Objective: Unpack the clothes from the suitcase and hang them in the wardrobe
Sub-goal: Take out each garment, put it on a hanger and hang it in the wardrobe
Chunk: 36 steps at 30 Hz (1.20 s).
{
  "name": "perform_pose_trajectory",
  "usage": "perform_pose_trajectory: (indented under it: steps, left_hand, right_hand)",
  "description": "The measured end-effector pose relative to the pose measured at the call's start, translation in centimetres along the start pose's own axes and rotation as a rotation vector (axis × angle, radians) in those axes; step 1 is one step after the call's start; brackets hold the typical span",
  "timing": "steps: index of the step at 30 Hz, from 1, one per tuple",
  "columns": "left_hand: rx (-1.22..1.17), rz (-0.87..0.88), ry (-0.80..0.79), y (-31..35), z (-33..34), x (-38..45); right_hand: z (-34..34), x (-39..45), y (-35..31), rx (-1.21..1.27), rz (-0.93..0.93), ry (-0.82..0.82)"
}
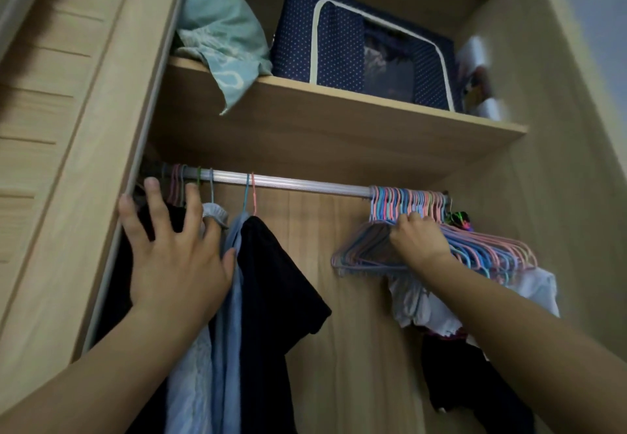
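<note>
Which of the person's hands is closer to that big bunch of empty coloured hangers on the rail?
Right. The right hand grips into the bunch of empty hangers at the rail's right end. The left hand is spread open far along the rail, against the hung clothes.

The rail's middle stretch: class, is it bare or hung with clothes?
Bare. The rail shows between the black garment and bunched hangers.

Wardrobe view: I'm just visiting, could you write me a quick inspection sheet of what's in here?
Surface: wooden shelf above a metal rail.
Job's things: dark shirt and pale blue garment hang at left; bunch of pastel hangers at right.
Clutter: navy dotted storage box and teal bedding on the shelf.
Grippers: left hand spread open by the clothes; right hand grips hangers.
Cables: nothing seen.
Surroundings: louvred door at left.
</note>
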<state>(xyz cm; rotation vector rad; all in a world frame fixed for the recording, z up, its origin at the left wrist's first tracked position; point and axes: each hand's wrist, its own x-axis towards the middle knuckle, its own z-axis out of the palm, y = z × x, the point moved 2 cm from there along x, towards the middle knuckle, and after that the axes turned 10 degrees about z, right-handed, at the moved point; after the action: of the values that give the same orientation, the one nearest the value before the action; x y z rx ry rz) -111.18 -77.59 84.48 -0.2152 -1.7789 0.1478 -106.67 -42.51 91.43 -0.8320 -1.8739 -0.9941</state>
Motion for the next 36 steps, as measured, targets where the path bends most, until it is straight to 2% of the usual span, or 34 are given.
perform_pose_trajectory:
  steps: [5, 10, 19, 23, 26, 28, 31, 34, 36]
  left_hand:
    - [-0.010, 0.021, 0.028, -0.3, 0.3, -0.4]
    - [-0.048, 0.060, 0.098, -0.8, 0.9, -0.7]
    - [-0.092, 0.057, 0.072, -0.6, 0.4, -1.0]
    - [-0.395, 0.049, 0.157, 2.8, -1.8, -3.6]
    - [-0.814, 0.127, 0.225, 8.6, -4.1, -8.5]
    - [-1.122, 0.192, 0.228, 13.2, -5.4, -13.8]
    - [-1.486, 0.228, 0.056, 19.7, -6.0, -23.9]
    - [-1.712, 0.217, -0.312, 25.9, -6.6, -35.2]
    - [-1.788, 0.222, -0.484, 29.0, -7.8, -40.9]
  right_hand:
    - [-0.6, 0.4, -0.8, 0.075, -0.103, -0.010]
    - [-0.6, 1.2, -2.1, 0.024, -0.163, 0.007]
    - [-3.0, 0.9, -3.3, 0.072, -0.172, 0.194]
    - [-2.5, -6.1, -2.0, 0.272, -0.041, 0.261]
    - [0.1, -15.3, -0.4, 0.470, 0.083, 0.231]
    - [2.0, -23.9, 1.1, 0.571, 0.156, 0.151]
    - [3.8, -39.6, 3.5, 0.673, 0.222, -0.037]
    - [3.9, -52.8, 6.5, 0.873, 0.282, -0.243]
    - [4.0, -57.6, 8.4, 0.929, 0.295, -0.330]
